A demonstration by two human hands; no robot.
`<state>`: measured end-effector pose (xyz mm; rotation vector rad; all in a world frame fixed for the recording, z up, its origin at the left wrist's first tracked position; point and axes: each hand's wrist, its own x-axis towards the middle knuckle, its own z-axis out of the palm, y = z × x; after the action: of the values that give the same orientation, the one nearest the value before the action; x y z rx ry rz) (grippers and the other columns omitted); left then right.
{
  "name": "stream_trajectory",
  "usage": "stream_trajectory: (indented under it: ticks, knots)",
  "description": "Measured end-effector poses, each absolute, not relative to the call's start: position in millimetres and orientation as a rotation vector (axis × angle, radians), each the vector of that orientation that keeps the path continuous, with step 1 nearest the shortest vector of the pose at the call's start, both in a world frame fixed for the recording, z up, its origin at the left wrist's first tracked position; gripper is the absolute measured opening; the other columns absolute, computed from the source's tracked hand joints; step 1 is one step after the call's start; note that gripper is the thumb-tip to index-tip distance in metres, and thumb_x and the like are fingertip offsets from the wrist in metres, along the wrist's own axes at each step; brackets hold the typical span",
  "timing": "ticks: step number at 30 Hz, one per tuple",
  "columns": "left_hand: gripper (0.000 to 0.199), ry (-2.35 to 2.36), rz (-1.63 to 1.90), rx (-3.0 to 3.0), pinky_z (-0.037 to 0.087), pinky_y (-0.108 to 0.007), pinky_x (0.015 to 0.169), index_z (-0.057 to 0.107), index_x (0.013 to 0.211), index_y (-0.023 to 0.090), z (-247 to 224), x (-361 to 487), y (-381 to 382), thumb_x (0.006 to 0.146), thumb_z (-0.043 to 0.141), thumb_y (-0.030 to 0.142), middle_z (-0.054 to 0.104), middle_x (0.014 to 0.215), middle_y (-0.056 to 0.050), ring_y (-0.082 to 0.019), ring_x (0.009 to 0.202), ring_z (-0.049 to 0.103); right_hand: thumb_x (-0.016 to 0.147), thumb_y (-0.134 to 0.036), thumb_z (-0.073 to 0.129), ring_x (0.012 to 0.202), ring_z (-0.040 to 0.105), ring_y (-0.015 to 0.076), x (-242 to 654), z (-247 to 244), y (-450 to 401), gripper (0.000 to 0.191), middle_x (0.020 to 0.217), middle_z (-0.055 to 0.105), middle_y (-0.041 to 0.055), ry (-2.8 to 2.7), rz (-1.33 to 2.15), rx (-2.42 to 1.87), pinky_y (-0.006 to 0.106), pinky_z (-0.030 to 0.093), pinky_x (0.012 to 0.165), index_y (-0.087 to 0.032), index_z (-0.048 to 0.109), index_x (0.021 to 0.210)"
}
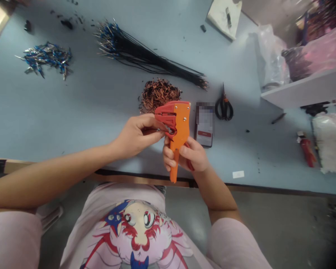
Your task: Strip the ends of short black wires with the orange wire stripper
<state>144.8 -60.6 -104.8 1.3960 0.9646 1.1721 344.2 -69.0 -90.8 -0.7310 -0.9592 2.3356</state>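
An orange and red wire stripper [181,125] is upright in my right hand [189,155], whose fingers wrap round its handles near the table's front edge. My left hand [137,135] is closed at the tool's red jaws, thumb and fingers pinched on a thin dark wire [151,131]. The wire's tip is hidden by the jaws and fingers. Just behind the tool lies a heap of copper-coloured scraps [159,92]. Farther back, a long bundle of black wires [148,59] has blue and metal ends at its left.
Blue-and-silver terminals [49,59] are heaped at the left. Right of the tool lie a phone [204,125] and black scissors [224,108]. A red tool [306,149], a white label [238,174] and a shelf [305,84] with plastic bags are farther right.
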Motion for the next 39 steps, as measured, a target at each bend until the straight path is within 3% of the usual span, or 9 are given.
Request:
stream_trajectory:
  ticks: [14, 23, 25, 29, 35, 39]
  knots:
    - [0.014, 0.929, 1.166, 1.42, 0.055, -0.025, 0.074, 0.075, 0.092, 0.019, -101.8, 144.8, -60.8, 0.082, 0.065, 0.019, 0.075, 0.095, -0.004, -0.016, 0.085, 0.069, 0.091, -0.038, 0.069, 0.049, 0.055, 0.0075, 342.5, -88.0, -70.3, 0.028, 0.068, 0.057, -0.004, -0.98, 2.326, -0.695, 0.025, 0.057, 0.049, -0.016, 0.056, 0.1]
    - [0.016, 0.948, 1.162, 1.39, 0.052, -0.025, 0.074, 0.075, 0.094, 0.017, -105.2, 145.8, -59.5, 0.084, 0.066, 0.026, 0.075, 0.096, -0.005, -0.016, 0.085, 0.068, 0.092, -0.043, 0.066, 0.036, 0.038, 0.0033, 342.2, -86.1, -69.0, 0.029, 0.057, 0.049, -0.0098, -0.959, 2.289, -0.803, 0.017, 0.044, 0.037, -0.019, 0.052, 0.094]
    - [0.017, 1.044, 1.085, 1.433, 0.051, -0.026, 0.071, 0.075, 0.092, 0.016, -106.6, 141.5, -55.4, 0.084, 0.065, 0.027, 0.074, 0.091, -0.005, -0.016, 0.08, 0.066, 0.091, -0.047, 0.067, 0.04, 0.046, 0.0056, 343.7, -87.4, -65.6, 0.032, 0.061, 0.054, -0.0073, -0.922, 2.288, -0.819, 0.021, 0.049, 0.041, -0.019, 0.053, 0.096]
    - [0.018, 1.381, 0.831, 1.737, 0.048, -0.029, 0.075, 0.075, 0.09, 0.016, -108.3, 123.2, -39.2, 0.084, 0.059, 0.024, 0.073, 0.089, -0.005, -0.018, 0.08, 0.064, 0.081, -0.056, 0.072, 0.069, 0.069, 0.0172, 349.0, -88.9, -55.2, 0.048, 0.084, 0.068, 0.0029, -0.882, 2.247, -0.878, 0.034, 0.061, 0.063, -0.018, 0.059, 0.107]
    - [0.021, 1.804, 0.294, 2.022, 0.039, -0.033, 0.067, 0.071, 0.091, 0.018, -95.6, 95.2, -20.8, 0.09, 0.054, 0.03, 0.069, 0.085, -0.007, -0.023, 0.079, 0.059, 0.082, -0.053, 0.068, 0.074, 0.069, 0.0187, 355.0, -87.6, -47.7, 0.043, 0.089, 0.069, 0.0049, -0.918, 2.11, -0.986, 0.032, 0.057, 0.064, -0.019, 0.06, 0.108]
    - [0.026, 1.947, 0.202, 1.986, 0.037, -0.033, 0.067, 0.068, 0.095, 0.017, -93.1, 83.0, -14.1, 0.092, 0.051, 0.035, 0.068, 0.09, -0.009, -0.023, 0.081, 0.058, 0.082, -0.051, 0.069, 0.075, 0.069, 0.0183, 354.8, -88.6, -49.4, 0.043, 0.09, 0.069, 0.0055, -0.924, 2.073, -0.99, 0.029, 0.055, 0.061, -0.018, 0.06, 0.108]
